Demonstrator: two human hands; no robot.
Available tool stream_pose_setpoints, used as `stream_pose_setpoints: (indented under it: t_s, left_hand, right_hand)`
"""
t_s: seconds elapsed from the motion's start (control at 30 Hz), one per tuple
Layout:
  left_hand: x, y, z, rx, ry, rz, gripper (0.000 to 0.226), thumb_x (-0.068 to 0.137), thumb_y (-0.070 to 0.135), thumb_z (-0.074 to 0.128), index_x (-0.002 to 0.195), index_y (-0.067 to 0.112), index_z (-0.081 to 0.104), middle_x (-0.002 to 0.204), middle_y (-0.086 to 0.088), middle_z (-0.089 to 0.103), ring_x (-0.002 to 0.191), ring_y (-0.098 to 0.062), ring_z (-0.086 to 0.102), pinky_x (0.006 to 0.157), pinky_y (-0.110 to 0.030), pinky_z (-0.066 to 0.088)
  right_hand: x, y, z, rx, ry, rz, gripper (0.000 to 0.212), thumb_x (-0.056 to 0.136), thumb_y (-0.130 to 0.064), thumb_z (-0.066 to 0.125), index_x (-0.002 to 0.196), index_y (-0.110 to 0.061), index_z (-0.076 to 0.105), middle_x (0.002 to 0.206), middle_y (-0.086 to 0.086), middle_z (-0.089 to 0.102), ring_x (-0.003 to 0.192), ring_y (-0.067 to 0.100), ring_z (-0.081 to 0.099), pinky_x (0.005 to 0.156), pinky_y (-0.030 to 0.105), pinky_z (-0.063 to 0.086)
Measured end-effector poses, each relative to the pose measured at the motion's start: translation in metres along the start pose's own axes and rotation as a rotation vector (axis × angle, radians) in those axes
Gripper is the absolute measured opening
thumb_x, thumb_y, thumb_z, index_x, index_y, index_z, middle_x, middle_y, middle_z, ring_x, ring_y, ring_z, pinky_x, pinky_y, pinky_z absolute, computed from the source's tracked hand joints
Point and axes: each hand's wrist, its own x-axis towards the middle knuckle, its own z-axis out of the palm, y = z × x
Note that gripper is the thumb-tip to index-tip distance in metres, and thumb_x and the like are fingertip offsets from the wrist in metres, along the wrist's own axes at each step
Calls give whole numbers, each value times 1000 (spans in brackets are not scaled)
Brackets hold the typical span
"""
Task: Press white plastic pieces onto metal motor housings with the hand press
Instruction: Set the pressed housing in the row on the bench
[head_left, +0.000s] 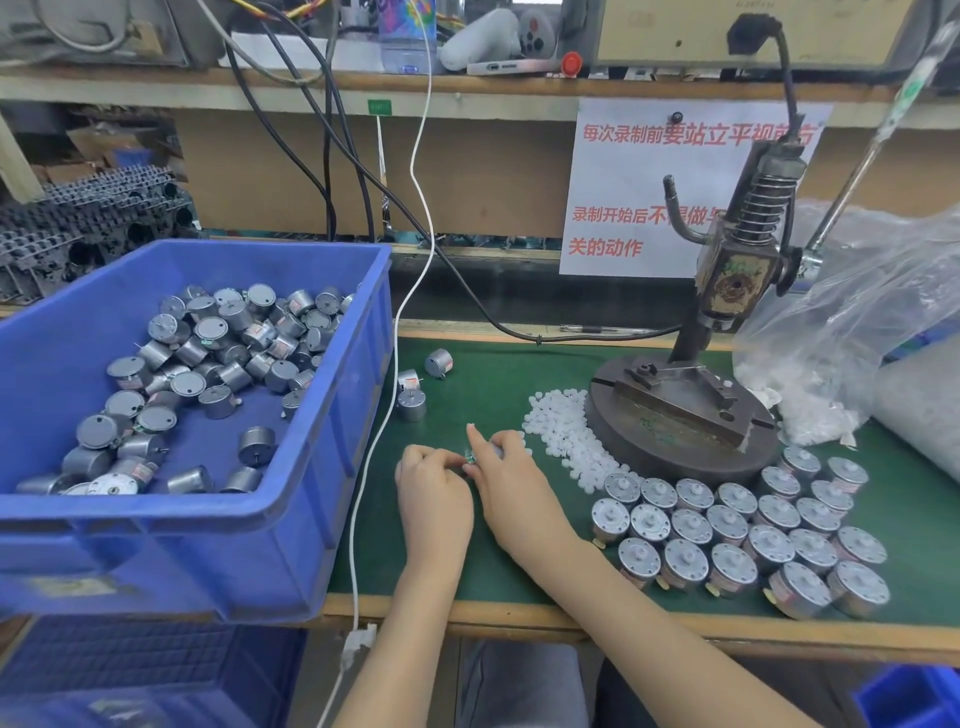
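Rows of motors (753, 525) that seem to have white tops sit done by the hand press (727, 291), the blue bin (332, 395) holds many more, and the left hand (434, 486) and right hand (514, 483) both pinch one motor (496, 448) near the pile of white pieces (566, 447).

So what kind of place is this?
Likely a small factory workbench: a blue bin heaped with loose motors, a hand press, and motor rows beside a pile of white pieces.
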Motion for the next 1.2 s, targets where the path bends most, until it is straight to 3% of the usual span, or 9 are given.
stream_pose_setpoints:
  t_s: [0.1,0.3,0.47,0.53,0.6,0.8,1.07,1.2]
  left_hand:
    - [0,-1,2,1,5,-16,29,81,-12,42,96,-7,66,102,-17,53,105,-30,49,91,-31,38]
    - [-1,-3,3,17,25,-8,35,84,-11,39,109,-4,63,111,-14,50,114,-27,42,88,-17,29]
    - [-1,-5,7,57,2,19,37,85,-8,37,114,-3,60,115,-13,48,116,-24,36,85,-13,23]
    - [-1,-6,8,69,-8,25,37,85,-8,38,115,-2,59,115,-13,48,116,-23,36,84,-12,22]
    - [0,-6,8,77,-15,26,37,85,-7,38,115,-1,60,115,-13,48,115,-24,36,86,-15,25]
    - [2,-6,5,65,-28,20,37,84,-9,40,110,1,64,112,-11,50,114,-23,40,85,-18,29]
    - [1,-4,5,117,-54,27,33,80,-9,42,98,4,66,106,-10,54,108,-25,45,95,-34,37]
    - [2,-1,4,118,-58,35,34,79,-11,41,95,3,66,105,-11,54,106,-27,47,93,-34,38]
  right_hand:
    - [3,-1,2,-65,-26,-26,50,101,-29,32,148,-15,21,123,11,37,103,26,47,75,29,35]
    - [2,0,2,-33,8,9,48,100,-32,33,146,-18,26,120,9,40,97,25,51,69,26,34]
    - [4,3,3,-81,-42,-22,49,101,-32,31,147,-19,22,126,7,38,108,20,47,80,28,42]
    - [5,4,6,-107,-61,-40,48,101,-31,30,147,-19,22,130,6,37,109,20,45,76,26,39]
    - [5,3,6,-72,-52,-21,49,100,-31,33,147,-20,23,124,8,38,106,23,47,71,26,32]
    - [3,6,4,-8,12,11,45,100,-36,33,142,-21,33,116,8,41,96,26,52,72,30,40]
    - [-10,6,-11,-42,79,-8,44,98,-37,40,135,-14,44,120,7,55,109,24,45,91,28,31]
    - [-15,5,-29,-157,25,-22,25,95,-34,42,108,-13,45,107,5,54,100,23,44,73,28,25]
